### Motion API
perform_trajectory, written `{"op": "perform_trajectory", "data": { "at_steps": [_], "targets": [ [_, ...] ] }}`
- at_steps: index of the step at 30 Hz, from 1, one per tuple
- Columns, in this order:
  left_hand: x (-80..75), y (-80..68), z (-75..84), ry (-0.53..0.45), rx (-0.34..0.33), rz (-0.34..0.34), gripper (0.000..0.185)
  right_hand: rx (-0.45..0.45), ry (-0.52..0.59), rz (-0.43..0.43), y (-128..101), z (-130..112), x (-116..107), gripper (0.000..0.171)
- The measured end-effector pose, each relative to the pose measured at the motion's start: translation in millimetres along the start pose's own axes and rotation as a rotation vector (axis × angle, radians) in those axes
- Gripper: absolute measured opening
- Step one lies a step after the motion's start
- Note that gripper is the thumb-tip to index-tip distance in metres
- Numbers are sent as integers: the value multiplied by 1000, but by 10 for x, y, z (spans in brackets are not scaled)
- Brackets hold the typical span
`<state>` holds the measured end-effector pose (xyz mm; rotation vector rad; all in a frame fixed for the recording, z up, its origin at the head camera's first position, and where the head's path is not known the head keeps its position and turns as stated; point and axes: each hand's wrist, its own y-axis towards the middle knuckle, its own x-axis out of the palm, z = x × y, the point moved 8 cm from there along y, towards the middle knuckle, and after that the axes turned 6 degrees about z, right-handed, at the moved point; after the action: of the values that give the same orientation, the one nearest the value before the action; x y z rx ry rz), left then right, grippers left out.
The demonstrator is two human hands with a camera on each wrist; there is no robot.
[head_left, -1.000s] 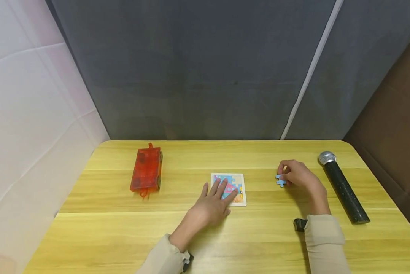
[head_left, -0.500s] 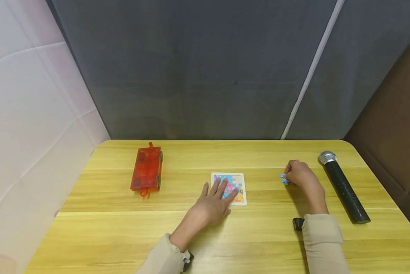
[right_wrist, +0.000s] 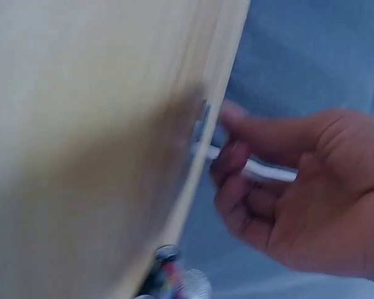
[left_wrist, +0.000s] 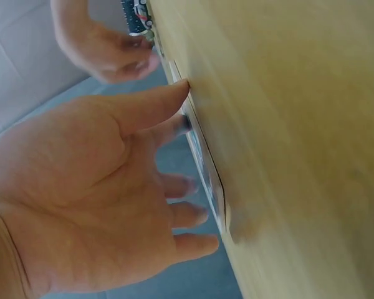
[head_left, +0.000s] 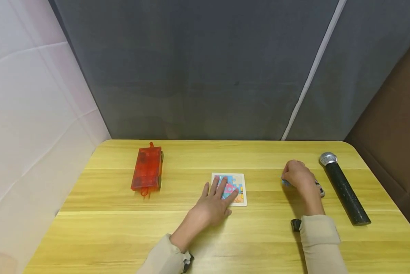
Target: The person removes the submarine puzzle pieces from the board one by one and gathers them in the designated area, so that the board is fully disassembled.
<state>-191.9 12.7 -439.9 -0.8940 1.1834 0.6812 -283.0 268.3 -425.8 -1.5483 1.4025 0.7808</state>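
In the head view my left hand (head_left: 212, 209) rests with spread fingers on a small white-framed jigsaw puzzle (head_left: 238, 202), covering part of its picture. The left wrist view shows those fingers (left_wrist: 196, 245) extended along the board, and the puzzle's edge (left_wrist: 209, 168) low against the table. To the right, my right hand (head_left: 299, 177) bends over a blue jigsaw piece (head_left: 285, 182), pinching it between thumb and fingertips close over the table. Most of the piece is hidden under the hand. A toy car (head_left: 320, 189) peeks out from behind that hand.
Right of the right hand lies a black microphone (head_left: 345, 194) with a silver head. A translucent red toy wagon (head_left: 146, 169) sits at the left of the wooden table (head_left: 99, 228). Dark grey fabric (head_left: 191, 76) hangs behind the table's far edge.
My right hand has shifted slightly right and turned over the piece, so less of the piece shows. The toy car has come into sight beside it. The left hand stays on the puzzle.
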Motion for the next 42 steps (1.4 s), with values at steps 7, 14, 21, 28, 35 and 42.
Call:
{"op": "perform_trajectory", "data": {
  "at_steps": [7,14,21,28,35,42],
  "targets": [
    [11,-12,12,8,-21,-10,67,-311,-1,69,-117,-947,163,11],
    [54,-9,11,56,-37,-40,67,-285,-9,-69,-114,-1372,590,11],
    [46,-22,22,104,-45,-43,67,-224,24,-68,-87,-1384,692,14],
    [29,-14,25,103,-48,-35,67,-266,53,-32,-80,-1392,706,12],
    [34,-5,28,120,-50,-34,67,-303,51,-15,-70,-1401,725,7],
    [34,-5,29,147,-53,-34,66,-332,91,20,-68,-1415,710,18]
  ]
}}
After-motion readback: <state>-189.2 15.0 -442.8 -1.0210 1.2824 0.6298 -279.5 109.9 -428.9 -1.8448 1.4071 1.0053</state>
